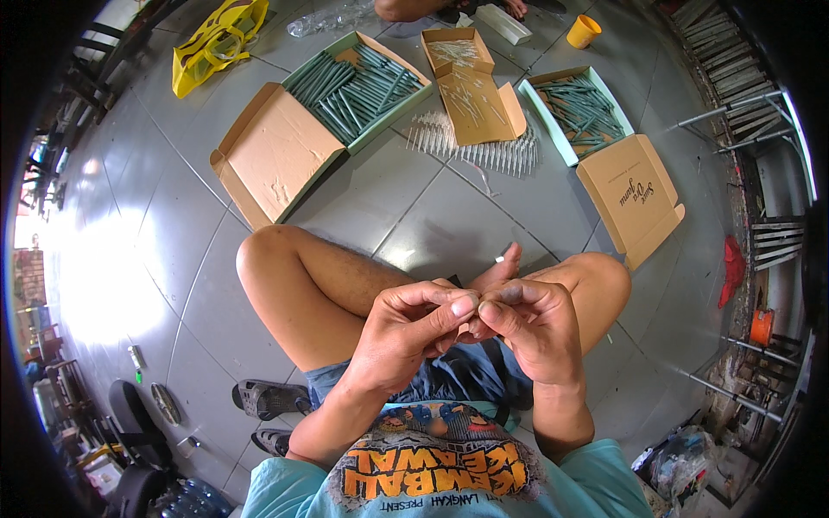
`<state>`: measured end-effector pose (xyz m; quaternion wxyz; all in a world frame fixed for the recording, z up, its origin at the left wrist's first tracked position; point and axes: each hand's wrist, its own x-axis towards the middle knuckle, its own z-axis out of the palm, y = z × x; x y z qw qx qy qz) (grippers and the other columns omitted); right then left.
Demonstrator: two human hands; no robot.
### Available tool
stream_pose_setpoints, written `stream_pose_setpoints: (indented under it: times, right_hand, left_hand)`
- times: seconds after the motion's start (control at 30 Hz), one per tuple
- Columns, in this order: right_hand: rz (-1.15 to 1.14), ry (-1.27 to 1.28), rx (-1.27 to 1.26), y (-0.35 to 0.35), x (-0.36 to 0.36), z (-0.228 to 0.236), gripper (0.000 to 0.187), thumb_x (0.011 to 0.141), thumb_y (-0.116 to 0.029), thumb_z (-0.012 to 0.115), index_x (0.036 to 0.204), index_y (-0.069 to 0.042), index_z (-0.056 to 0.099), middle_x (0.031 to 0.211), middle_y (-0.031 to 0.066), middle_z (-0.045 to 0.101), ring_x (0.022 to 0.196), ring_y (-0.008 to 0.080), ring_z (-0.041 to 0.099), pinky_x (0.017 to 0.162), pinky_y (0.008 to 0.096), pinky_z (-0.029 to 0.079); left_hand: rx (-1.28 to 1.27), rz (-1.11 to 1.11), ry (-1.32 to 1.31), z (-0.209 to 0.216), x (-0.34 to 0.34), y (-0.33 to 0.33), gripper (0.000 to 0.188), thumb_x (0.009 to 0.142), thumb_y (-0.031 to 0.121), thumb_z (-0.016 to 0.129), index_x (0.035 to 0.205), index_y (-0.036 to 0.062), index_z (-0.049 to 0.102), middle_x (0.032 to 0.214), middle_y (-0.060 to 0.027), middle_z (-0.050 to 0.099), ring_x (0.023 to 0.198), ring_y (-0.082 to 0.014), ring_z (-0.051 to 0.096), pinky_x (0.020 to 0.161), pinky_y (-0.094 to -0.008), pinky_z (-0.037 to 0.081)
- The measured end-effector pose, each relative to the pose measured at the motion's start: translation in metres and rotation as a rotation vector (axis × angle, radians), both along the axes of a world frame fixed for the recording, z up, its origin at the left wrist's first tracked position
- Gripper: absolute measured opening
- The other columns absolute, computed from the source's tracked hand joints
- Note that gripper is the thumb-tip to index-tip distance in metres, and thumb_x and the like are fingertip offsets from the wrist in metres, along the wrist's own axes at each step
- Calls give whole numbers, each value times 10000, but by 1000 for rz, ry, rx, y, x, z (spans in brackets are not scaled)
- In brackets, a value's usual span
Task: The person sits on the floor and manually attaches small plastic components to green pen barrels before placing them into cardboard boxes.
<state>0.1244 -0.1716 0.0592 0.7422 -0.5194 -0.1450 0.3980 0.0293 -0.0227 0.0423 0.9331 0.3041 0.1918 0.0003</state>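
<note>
Just above the lap, over crossed bare legs: left hand [406,328] and right hand [546,332], nearly touching at the fingertips. Thumb and fingers drawn together in each grip; cannot tell on what, if anything, from behind the thumbs. Just beyond the hands, a bare foot [503,271] with one small white bit [499,259] near the toes.

Farther out on the grey tiled floor [363,198], three open cardboard boxes. To the left, a large box [276,155] of dark green sticks [345,99], too many and too overlapped to count; to the right, a smaller box [609,177] of similar green sticks [579,112]. On the lid of the latter, dark script in three short lines, with a finer line alongside. In the middle, a small box [471,129] with thin pale sticks [453,53] inside and across the flap. Around that flap, on the floor, a long row of pale pointed pieces [501,157], likewise too dense for counting.

Near the top: one yellow bag [220,47], one orange cup [584,32], one white tray-like box [503,24], and crumpled clear plastic [332,19]. At lower left, two dark sandals [272,398]. On the teal shirt [604,483], bold orange lettering in two rows, plus one smaller dark line.
</note>
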Motion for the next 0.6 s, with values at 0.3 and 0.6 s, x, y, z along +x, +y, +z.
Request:
stream_pose_setpoints:
  times: [0.3,0.6]
  right_hand:
    - [1,15,-1,0,-1,1,159,931,-90,634,956,65,657,878,92,670,809,150,667,745,267,578]
    - [1,13,7,0,-1,2,172,935,-97,630,957,72,653,880,101,669,814,162,671,754,279,584]
  left_hand:
    - [-9,-1,-9,-1,0,0,120,916,111,659,964,12,709,824,-50,639,627,-75,510,511,-192,363]
    - [1,0,-11,0,0,0,114,917,102,655,967,14,708,826,-47,633,630,-78,508,513,-194,360]
